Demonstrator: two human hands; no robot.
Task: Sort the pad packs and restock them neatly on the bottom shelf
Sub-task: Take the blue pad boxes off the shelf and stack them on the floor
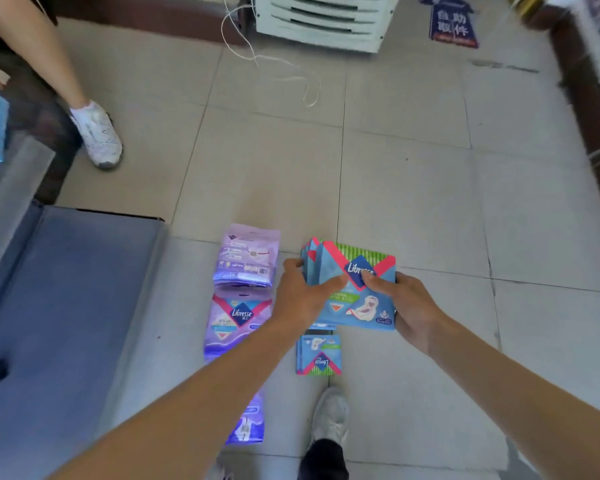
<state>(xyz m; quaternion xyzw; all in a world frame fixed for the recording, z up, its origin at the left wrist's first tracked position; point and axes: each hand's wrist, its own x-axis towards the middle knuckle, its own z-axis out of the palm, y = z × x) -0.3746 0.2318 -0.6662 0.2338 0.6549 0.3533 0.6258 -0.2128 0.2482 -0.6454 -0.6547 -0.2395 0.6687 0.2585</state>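
Both hands hold a fanned bundle of blue Libresse pad packs (355,292) above the tiled floor. My left hand (298,296) grips the bundle's left edge, thumb across the front pack. My right hand (407,306) grips the right side, thumb on the logo. Below the bundle a small blue pack (318,355) lies on the floor. To the left, purple packs lie in a column: a back-side-up stack (246,256), a Libresse-front stack (236,323), and another pack (248,424) partly hidden by my left forearm. The empty bottom shelf (66,306) runs along the left.
Another person's leg and white shoe (97,136) stand at the upper left. A white fan unit (326,19) with a loose cord (291,74) sits at the far end. A blue floor sticker (452,22) lies at the back right. My own shoe (329,417) is below the packs.
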